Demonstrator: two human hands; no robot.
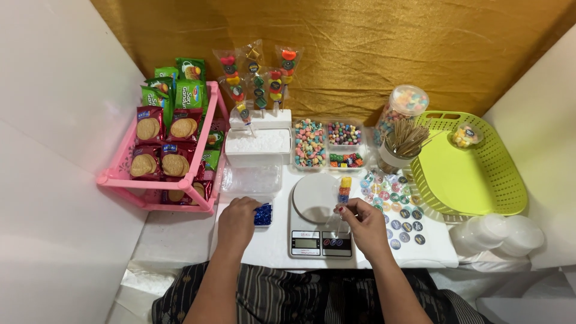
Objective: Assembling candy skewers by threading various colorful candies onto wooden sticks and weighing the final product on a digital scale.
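Your right hand (362, 223) pinches a candy skewer (345, 189) between the fingertips. The skewer stands almost upright, its long axis going from your fingers up and away from you, with the coloured candies at the top end. It hangs over the right edge of the round plate of the scale (316, 211), so the plate lies just to the left of this hand and a little beyond it.

Your left hand (238, 219) rests on the surface, knuckles up and fingers curled, touching a small blue pile (263, 215) at its right side. I cannot tell if the fingers grip any of it.

The right hand is the nearer one to the scale; the left is apart from it, with the blue pile between.

Behind the scale are trays of candy (310, 143), and a white block (260, 118) where finished skewers stand. Round stickers (401, 210) lie to the right of your right hand, and a green basket (480, 168) is farther right.
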